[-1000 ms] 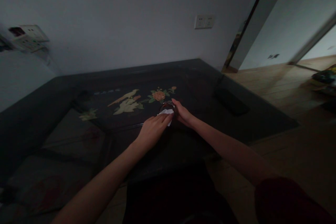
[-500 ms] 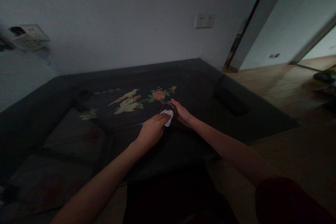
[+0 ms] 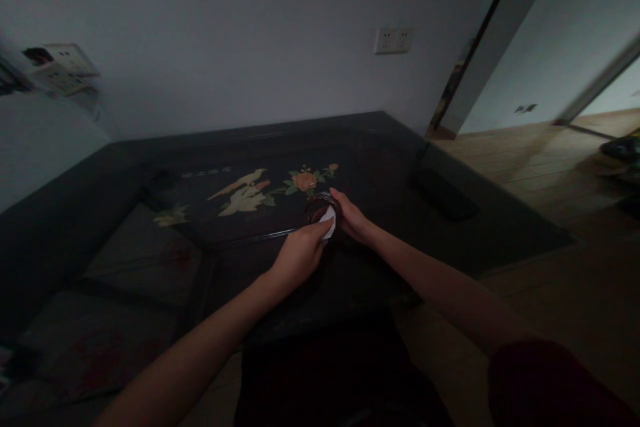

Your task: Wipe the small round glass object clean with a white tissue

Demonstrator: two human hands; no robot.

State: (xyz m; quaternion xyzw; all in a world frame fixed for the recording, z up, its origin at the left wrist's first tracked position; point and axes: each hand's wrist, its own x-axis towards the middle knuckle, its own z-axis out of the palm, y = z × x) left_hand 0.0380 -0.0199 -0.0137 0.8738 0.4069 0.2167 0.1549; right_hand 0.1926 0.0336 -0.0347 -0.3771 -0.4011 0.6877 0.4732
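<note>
Pretty dim in here, so take this with a grain of salt. The left hand (image 3: 300,255) has its fingers pinched on a wad of white tissue (image 3: 329,219), pushed against the rim of a small glass cup (image 3: 320,207). The right hand (image 3: 353,217) wraps its fingers round the cup's far side. The cup sits on the desk (image 3: 380,147), just right of the flower-and-bird inlay (image 3: 260,190) and near the middle of the top.

What worries me: the top looks glossy and slick, so a hard push from the tissue side could skate the cup out of the right hand's hold, or tip it. In this light I'd say it's easy to misjudge the rim too.

Further right on the desk lies a flat dark thing (image 3: 443,190), maybe a remote, can't tell. There's a double wall socket (image 3: 395,40) on the pale wall behind, and a wooden floor (image 3: 540,160) runs off toward a doorway on the right.
</note>
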